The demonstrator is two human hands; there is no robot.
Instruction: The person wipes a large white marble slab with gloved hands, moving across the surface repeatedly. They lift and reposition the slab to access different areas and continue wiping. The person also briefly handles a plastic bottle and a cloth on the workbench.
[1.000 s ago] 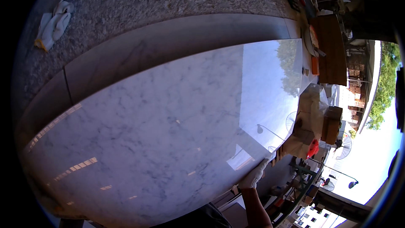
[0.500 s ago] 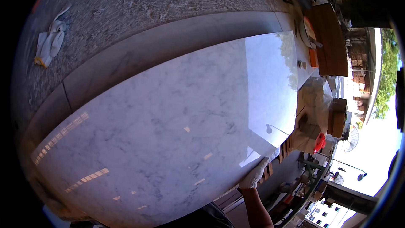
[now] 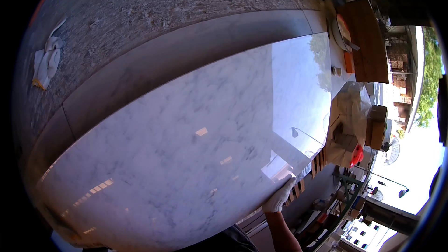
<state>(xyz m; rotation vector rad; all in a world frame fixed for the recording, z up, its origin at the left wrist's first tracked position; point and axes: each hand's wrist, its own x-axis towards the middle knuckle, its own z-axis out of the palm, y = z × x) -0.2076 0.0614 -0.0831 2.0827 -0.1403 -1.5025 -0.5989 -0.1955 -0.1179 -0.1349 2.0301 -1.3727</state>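
Note:
A large polished white marble-look slab (image 3: 186, 126) with grey veins fills the middle of the head view, its glossy face mirroring windows, sky and a lamp. My right hand (image 3: 278, 197), in a white knit glove, grips the slab's near right edge. Its fingertips lie along that edge, and the bare forearm comes up from the lower rim. My left hand cannot be made out; the lower left rim, by the slab's end, is dim and blurred. Beyond the slab's far edge runs a strip of grey-white tiles (image 3: 186, 37).
A crumpled white glove (image 3: 47, 60) lies on the rough grey surface (image 3: 163, 0) at the far left. To the right are a bowl (image 3: 342, 32), an orange block (image 3: 348, 62), a brown board (image 3: 367, 42), cardboard boxes (image 3: 376, 127), a red bag (image 3: 357, 155) and a standing fan (image 3: 391, 150).
Window reflections have shifted across the slab's face, and the loose glove and tile strip appear farther left. My right hand keeps its hold on the slab's edge.

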